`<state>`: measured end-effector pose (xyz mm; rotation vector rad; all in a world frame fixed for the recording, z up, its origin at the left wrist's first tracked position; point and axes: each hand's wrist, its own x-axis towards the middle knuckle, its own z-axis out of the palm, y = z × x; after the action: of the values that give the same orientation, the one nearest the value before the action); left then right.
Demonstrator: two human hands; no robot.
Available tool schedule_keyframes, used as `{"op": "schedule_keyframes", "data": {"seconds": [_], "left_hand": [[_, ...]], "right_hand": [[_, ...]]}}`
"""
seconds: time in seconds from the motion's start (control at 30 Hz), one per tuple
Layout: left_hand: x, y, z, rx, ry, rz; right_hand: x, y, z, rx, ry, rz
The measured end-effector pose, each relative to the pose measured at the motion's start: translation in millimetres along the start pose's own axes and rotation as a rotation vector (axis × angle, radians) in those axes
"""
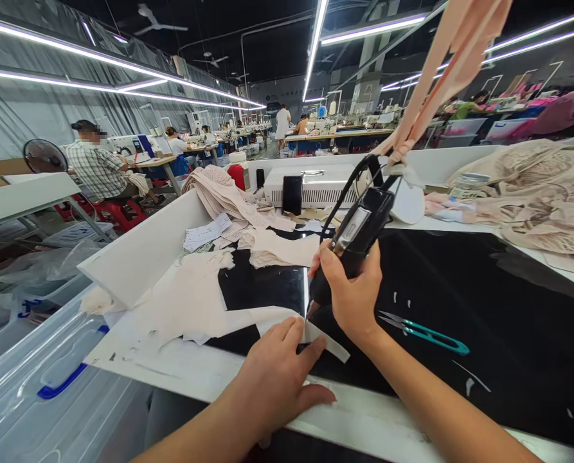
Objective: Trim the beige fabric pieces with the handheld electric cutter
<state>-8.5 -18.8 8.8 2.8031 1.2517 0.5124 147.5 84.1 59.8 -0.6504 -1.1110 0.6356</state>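
My right hand (353, 292) is closed around a black corded hand tool (358, 235), held upright with its tip down on a pale fabric strip (322, 337). My left hand (274, 376) lies flat on the work surface, fingers stretched out and pressing the end of that strip just left of the tool's tip. The strip lies on a black mat (460, 302) covering the table. A wider pale fabric piece (190, 305) spreads out to the left of my hands.
Teal thread snips (426, 332) lie on the mat right of my wrist. A heap of lace fabric (532, 199) sits at the far right, a white machine box (315, 183) behind. Clear plastic bins (40, 373) stand left. Other people sit at distant tables.
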Motion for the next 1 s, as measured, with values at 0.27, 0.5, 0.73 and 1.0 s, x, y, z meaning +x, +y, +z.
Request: {"op": "schedule_keyframes", "data": {"seconds": [0.27, 0.5, 0.73, 1.0], "left_hand": [[2, -43, -36.9, -0.059, -0.076, -0.015], [2, -44, -39.7, 0.087, -0.139, -0.090], [19, -1, -44.3, 0.090, -0.250, -0.284], [26, 10, -51.5, 0.147, -0.358, -0.341]], "right_hand": [[11, -8, -9, 0.028, 0.006, -0.022], [1, -28, -26, 0.077, -0.002, 0.085], [-14, -42, -39, 0.151, -0.034, 0.096], [-24, -38, -37, 0.186, -0.037, 0.062]]}}
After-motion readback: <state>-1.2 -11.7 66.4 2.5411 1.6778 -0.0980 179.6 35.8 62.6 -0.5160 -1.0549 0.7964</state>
